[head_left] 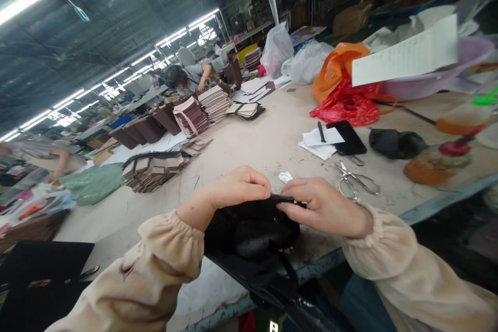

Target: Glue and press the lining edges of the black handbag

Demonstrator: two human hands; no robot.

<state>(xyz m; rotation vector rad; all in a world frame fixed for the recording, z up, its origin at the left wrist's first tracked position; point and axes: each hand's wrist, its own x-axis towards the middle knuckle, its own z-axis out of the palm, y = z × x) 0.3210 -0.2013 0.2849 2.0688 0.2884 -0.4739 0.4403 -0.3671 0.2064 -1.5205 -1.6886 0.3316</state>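
Both my hands pinch the top edge of a black bag (252,231) at the near edge of the worktable (268,140). My left hand (237,187) is closed on the edge from the left, fingers curled. Closed on the same edge from the right is my right hand (321,205), thumb and fingers pressed on a thin black strip. The bag's body hangs over the table's front edge between my cream sleeves. Scissors (356,181) lie just beyond my right hand.
A black phone (348,137) rests on white papers (319,142). Behind lie red and orange plastic bags (344,98) and a pink basin (436,80). Stacks of brown cut pieces (190,114) line the far left. Other people work at the back.
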